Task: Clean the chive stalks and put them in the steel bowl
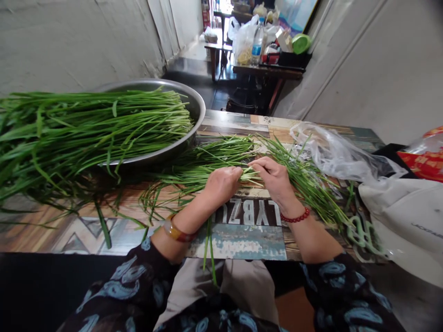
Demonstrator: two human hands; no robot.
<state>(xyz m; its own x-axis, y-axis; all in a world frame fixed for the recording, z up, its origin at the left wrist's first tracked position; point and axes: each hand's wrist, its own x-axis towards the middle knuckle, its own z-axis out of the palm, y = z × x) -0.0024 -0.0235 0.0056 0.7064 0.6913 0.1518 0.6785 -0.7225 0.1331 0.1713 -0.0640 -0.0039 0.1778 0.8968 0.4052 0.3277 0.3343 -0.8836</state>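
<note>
Over the middle of the table my left hand is closed round a few garlic chives, whose pale cut ends stick out to the right. Some long green blades hang below that wrist, past the table's front edge. My right hand pinches at the chive ends with thumb and forefinger, close to the left fist; the exact piece is too small to tell. Behind both hands lies a loose heap of garlic chives. More chives lie slanting under and beside the right wrist.
A large metal bowl at the left carries a thick pile of chives. At the right are a clear plastic bag, green-handled scissors, a pale bag and a red package. Another table with bottle and bags stands behind.
</note>
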